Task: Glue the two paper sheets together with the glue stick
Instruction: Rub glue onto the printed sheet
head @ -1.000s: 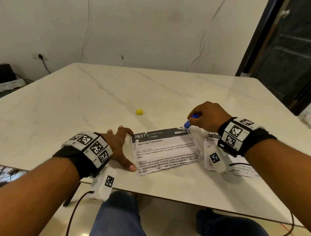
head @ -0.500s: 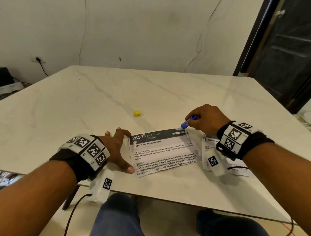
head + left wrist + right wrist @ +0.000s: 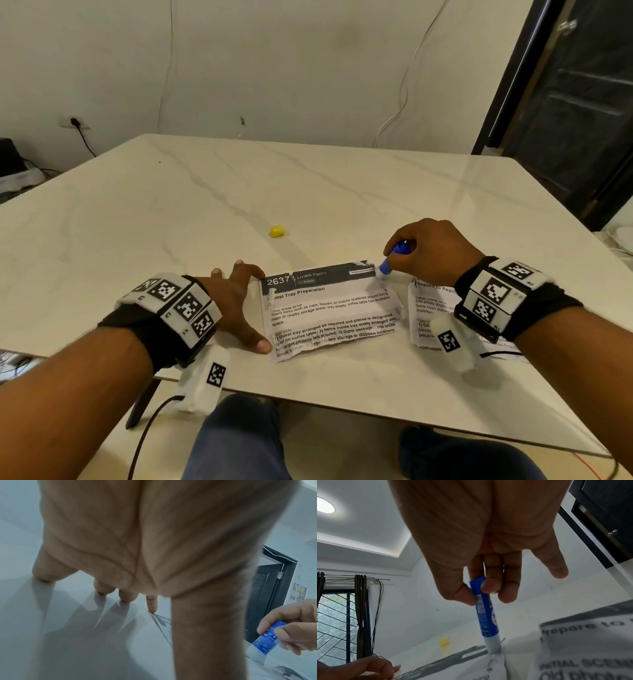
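1. Near the front edge of the table (image 3: 205, 192) I see the first paper sheet (image 3: 329, 311) lying flat, the second paper sheet (image 3: 431, 308) just beside it toward the right edge.
2. My left hand (image 3: 236, 305) spreads straight fingers, pinning the first sheet's left edge.
3. My right hand (image 3: 435, 253) pinches the glue stick (image 3: 394, 257), its tip apparently touching that sheet's far right corner.
4. Farther toward the table's middle sits a yellow cap (image 3: 276, 231).
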`<control>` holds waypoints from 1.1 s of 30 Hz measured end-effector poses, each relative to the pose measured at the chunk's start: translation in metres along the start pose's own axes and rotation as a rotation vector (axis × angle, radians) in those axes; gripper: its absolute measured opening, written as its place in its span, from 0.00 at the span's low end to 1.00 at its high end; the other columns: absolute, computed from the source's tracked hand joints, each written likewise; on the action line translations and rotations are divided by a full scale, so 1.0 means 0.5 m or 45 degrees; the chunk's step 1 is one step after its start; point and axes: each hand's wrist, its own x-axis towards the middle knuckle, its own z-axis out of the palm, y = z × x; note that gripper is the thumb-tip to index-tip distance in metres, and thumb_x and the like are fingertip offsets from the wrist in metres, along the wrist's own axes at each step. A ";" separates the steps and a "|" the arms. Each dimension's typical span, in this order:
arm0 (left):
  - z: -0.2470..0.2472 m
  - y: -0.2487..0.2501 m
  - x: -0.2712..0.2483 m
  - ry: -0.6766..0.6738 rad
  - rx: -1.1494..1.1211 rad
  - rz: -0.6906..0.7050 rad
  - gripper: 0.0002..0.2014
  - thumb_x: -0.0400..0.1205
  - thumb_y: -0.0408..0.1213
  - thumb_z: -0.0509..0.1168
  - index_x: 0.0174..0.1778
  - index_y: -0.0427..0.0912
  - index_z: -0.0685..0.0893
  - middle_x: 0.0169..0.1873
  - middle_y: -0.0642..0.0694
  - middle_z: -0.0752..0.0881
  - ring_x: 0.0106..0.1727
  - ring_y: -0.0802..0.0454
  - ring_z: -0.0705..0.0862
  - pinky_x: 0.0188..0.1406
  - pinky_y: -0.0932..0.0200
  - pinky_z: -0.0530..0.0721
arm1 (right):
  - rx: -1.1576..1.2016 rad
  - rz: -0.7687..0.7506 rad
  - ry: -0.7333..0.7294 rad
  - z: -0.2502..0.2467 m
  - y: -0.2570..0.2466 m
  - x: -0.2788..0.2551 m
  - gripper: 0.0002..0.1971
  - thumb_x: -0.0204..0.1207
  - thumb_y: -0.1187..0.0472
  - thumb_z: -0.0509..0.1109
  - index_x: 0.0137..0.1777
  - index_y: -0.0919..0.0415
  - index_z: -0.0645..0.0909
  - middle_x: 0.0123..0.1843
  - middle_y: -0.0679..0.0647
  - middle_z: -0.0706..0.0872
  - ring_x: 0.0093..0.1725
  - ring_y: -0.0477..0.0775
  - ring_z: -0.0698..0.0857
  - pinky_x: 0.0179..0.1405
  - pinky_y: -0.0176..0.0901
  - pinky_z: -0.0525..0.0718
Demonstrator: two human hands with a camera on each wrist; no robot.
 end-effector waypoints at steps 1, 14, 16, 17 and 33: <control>0.000 0.000 -0.001 -0.002 -0.002 0.001 0.65 0.53 0.69 0.79 0.79 0.64 0.44 0.81 0.41 0.58 0.78 0.38 0.70 0.76 0.38 0.72 | 0.005 0.010 -0.002 -0.002 0.001 -0.002 0.05 0.73 0.55 0.75 0.45 0.52 0.91 0.39 0.44 0.87 0.38 0.46 0.82 0.35 0.35 0.76; 0.001 -0.005 0.004 0.000 -0.005 0.041 0.65 0.55 0.68 0.80 0.80 0.62 0.44 0.82 0.44 0.55 0.82 0.38 0.61 0.78 0.36 0.67 | 0.020 -0.023 0.015 0.010 0.000 -0.005 0.06 0.74 0.54 0.74 0.48 0.50 0.90 0.36 0.38 0.82 0.36 0.43 0.80 0.33 0.31 0.72; -0.001 -0.004 0.004 -0.008 -0.004 0.035 0.64 0.56 0.67 0.80 0.80 0.61 0.44 0.82 0.44 0.55 0.82 0.38 0.62 0.78 0.37 0.67 | 0.012 -0.018 0.001 0.005 0.001 -0.011 0.04 0.73 0.55 0.73 0.44 0.50 0.90 0.37 0.40 0.84 0.36 0.44 0.81 0.32 0.32 0.72; -0.001 -0.003 0.003 -0.009 -0.003 0.034 0.64 0.56 0.67 0.80 0.80 0.61 0.44 0.82 0.44 0.55 0.82 0.38 0.62 0.78 0.37 0.68 | 0.013 -0.011 -0.007 0.002 0.002 -0.014 0.05 0.73 0.55 0.73 0.44 0.50 0.90 0.37 0.41 0.86 0.36 0.43 0.81 0.32 0.32 0.73; 0.000 0.001 0.000 -0.010 -0.009 0.025 0.63 0.57 0.66 0.80 0.80 0.62 0.45 0.81 0.42 0.58 0.80 0.38 0.66 0.77 0.37 0.69 | 0.043 -0.019 0.004 0.004 0.007 -0.043 0.06 0.75 0.52 0.73 0.49 0.49 0.90 0.36 0.39 0.83 0.34 0.40 0.79 0.31 0.31 0.70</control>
